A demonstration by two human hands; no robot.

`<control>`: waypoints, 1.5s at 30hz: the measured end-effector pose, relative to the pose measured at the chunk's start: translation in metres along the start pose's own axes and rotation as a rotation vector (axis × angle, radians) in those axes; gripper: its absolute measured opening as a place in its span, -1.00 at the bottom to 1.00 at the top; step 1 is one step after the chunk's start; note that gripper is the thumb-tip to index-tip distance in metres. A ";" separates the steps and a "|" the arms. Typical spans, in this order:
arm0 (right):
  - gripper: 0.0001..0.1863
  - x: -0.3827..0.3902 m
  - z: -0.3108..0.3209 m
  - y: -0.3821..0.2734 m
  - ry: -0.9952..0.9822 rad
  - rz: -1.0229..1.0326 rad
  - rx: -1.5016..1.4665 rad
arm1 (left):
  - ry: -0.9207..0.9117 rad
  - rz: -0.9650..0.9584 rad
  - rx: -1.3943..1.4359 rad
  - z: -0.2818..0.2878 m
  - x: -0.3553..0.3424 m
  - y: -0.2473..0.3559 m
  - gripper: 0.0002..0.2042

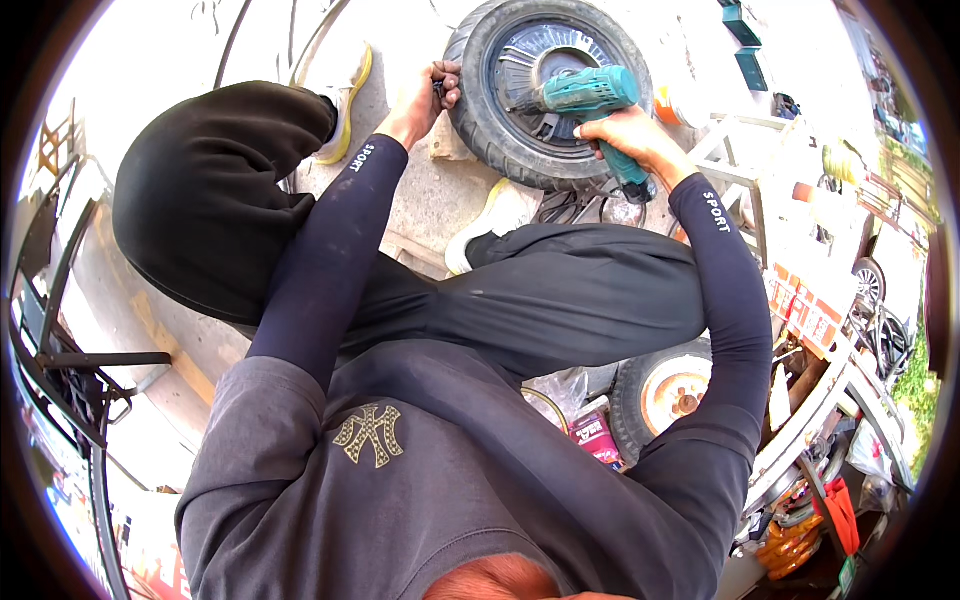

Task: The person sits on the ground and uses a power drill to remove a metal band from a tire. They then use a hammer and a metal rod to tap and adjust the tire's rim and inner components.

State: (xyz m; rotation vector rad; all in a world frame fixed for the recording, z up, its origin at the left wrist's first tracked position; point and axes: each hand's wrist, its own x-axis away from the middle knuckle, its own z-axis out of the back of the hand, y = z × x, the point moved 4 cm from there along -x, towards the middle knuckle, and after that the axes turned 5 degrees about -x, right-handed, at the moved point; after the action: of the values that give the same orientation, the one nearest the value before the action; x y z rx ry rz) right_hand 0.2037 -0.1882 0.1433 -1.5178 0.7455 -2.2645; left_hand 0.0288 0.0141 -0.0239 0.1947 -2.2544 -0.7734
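My right hand [632,138] is wrapped round the grip of a teal power drill [592,90]. The drill lies over the wheel, its nose pointing left toward the rim of the metal hub; its tip is hard to make out against the hub. The wheel has a black rubber tyre [625,45] and a dark, ribbed hub [535,48], and lies flat on the ground between my feet. At the tyre's left edge my left hand [437,92] is closed, fingers curled round something small and dark, too small to name.
A wooden block [450,140] sits by the tyre's lower left. My shoes [345,105] flank the wheel. To the right stand a pale metal frame [735,150] and an orange-and-white bucket [668,105]. Another small wheel [635,405] lies beside my right thigh. Black metal frames [75,360] stand left.
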 end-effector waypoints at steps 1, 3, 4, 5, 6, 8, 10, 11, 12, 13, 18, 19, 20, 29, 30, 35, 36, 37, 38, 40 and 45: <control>-0.71 0.001 -0.001 -0.002 0.008 -0.007 0.007 | -0.004 -0.002 -0.009 0.000 0.001 0.000 -0.78; -0.74 0.000 -0.001 -0.004 0.018 -0.015 0.033 | -0.006 -0.007 -0.024 0.000 0.001 0.002 -0.78; -0.75 -0.002 0.000 -0.006 0.019 -0.015 0.051 | -0.002 -0.012 -0.030 0.000 0.000 0.004 -0.79; -0.77 -0.004 0.000 -0.007 0.021 -0.016 0.070 | 0.001 -0.016 -0.036 -0.001 -0.001 0.006 -0.79; -0.78 -0.006 0.001 -0.005 0.013 0.003 0.068 | 0.003 -0.016 -0.041 0.000 0.000 0.005 -0.79; -0.79 -0.009 0.001 -0.001 -0.003 0.040 0.065 | 0.008 -0.017 -0.050 0.000 0.002 0.004 -0.80; -0.79 -0.010 0.002 0.000 -0.013 0.013 0.040 | 0.026 -0.015 -0.044 -0.001 0.001 0.003 -0.80; -0.79 -0.010 0.002 0.001 -0.018 -0.001 0.027 | 0.035 -0.013 -0.040 -0.001 0.001 0.002 -0.81; -0.78 -0.008 0.002 0.001 -0.011 -0.010 0.009 | 0.032 -0.013 -0.035 -0.001 0.002 0.001 -0.81; -0.78 -0.006 0.001 0.001 -0.004 -0.019 -0.010 | 0.029 -0.012 -0.029 -0.001 0.003 0.000 -0.81; -0.67 -0.007 0.000 -0.010 0.093 0.221 0.471 | 0.026 -0.019 -0.069 -0.003 0.005 0.002 -0.80; -0.64 0.002 -0.008 -0.027 0.164 0.385 0.745 | 0.037 -0.016 -0.090 -0.005 0.006 0.002 -0.79; -0.63 0.000 -0.013 -0.032 0.149 0.411 0.857 | 0.049 -0.012 -0.111 -0.007 0.007 0.003 -0.78; -0.62 -0.003 -0.034 -0.042 0.183 0.222 0.898 | 0.085 -0.073 -0.233 -0.018 0.012 0.005 -0.74; -0.62 0.003 -0.037 -0.051 0.166 0.233 0.952 | 0.097 -0.106 -0.272 -0.016 0.009 0.003 -0.74; -0.59 -0.010 -0.031 -0.039 0.193 0.247 0.914 | 0.206 -0.457 -0.866 -0.031 0.017 0.004 -0.71; -0.59 -0.001 -0.036 -0.054 0.189 0.192 0.884 | 0.211 -0.465 -1.025 -0.032 0.024 0.004 -0.71; -0.56 0.003 -0.036 -0.053 0.166 0.206 0.877 | 0.222 -0.553 -1.152 -0.039 0.031 0.000 -0.74; -0.55 0.004 -0.031 -0.056 0.180 0.172 0.872 | 0.195 -0.572 -1.280 -0.045 0.029 0.001 -0.75; -0.53 0.007 -0.026 -0.051 0.190 0.126 0.834 | 0.115 -0.595 -1.522 -0.057 0.031 -0.001 -0.77; -0.53 0.012 -0.025 -0.043 0.167 0.096 0.757 | 0.017 -0.721 -1.707 -0.069 0.032 -0.003 -0.76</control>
State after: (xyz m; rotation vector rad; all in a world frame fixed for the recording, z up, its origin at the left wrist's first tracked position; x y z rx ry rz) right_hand 0.1770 -0.1527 0.1695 -0.9188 -0.0352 -2.2301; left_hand 0.0532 -0.0324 0.0314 0.1422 -0.7845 -2.6441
